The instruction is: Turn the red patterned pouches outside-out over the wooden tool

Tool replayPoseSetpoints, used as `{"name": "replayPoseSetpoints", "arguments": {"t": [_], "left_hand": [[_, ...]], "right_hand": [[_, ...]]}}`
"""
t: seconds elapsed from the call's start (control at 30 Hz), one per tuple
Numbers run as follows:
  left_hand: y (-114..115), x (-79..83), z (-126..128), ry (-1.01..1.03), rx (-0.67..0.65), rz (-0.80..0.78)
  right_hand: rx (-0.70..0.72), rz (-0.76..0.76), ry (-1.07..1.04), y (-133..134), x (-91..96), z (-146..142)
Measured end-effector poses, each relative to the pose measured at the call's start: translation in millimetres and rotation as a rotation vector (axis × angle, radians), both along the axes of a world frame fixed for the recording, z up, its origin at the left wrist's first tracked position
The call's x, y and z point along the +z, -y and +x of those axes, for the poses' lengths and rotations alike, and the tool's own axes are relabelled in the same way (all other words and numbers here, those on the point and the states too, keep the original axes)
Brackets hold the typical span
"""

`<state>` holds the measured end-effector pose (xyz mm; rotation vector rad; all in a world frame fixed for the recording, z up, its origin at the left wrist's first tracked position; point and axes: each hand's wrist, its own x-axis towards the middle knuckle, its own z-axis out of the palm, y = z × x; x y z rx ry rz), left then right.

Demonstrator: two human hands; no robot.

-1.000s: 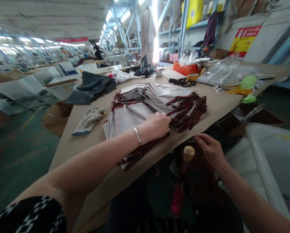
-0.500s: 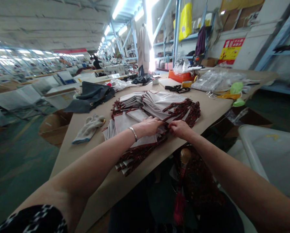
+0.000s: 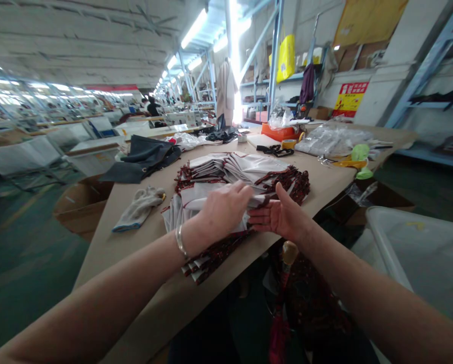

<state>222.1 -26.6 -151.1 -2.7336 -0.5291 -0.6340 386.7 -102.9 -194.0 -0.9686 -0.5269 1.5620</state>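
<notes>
A pile of white fabric pieces point(image 3: 254, 167) with dark red patterned edging lies on the paper-covered table point(image 3: 143, 263). On the near part of the pile, my left hand point(image 3: 226, 207) has its fingers curled over a white fabric piece point(image 3: 196, 194); its fingertips are partly hidden. Facing it from the right, my right hand point(image 3: 281, 216) is open, thumb raised and fingers stretched out flat against the edge of the fabric. Below both hands, layered edges of the lower pieces stick out toward the table's front edge.
A light knit glove point(image 3: 139, 208) lies left of the pile, with dark cloth point(image 3: 145, 156) behind it. Farther back are an orange box point(image 3: 281, 132), yellow tape point(image 3: 289, 144), yellow-handled scissors point(image 3: 349, 164) and plastic bags point(image 3: 330, 139). A white bin point(image 3: 423, 247) stands at right.
My right hand has gone from a pinch at the red edging to open with the thumb up. My left hand has drawn slightly nearer, its fingers more curled, and the fabric edge is lifted.
</notes>
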Motion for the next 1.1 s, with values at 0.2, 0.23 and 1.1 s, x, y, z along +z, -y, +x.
{"name": "replayPoseSetpoints", "arguments": {"t": [0.2, 0.23, 1.1], "left_hand": [[70, -52.7, -23, -0.009, -0.200, 0.022], [77, -61.4, -23, -0.018, -0.197, -0.005], [110, -60.2, -24, 0.169, -0.229, -1.230]], "right_hand": [[-0.224, 0.170, -0.078, 35, -18.4, -46], [-0.188, 0.149, -0.028, 38, -24.9, -47], [0.239, 0.205, 1.551, 124, -12.7, -19]]}}
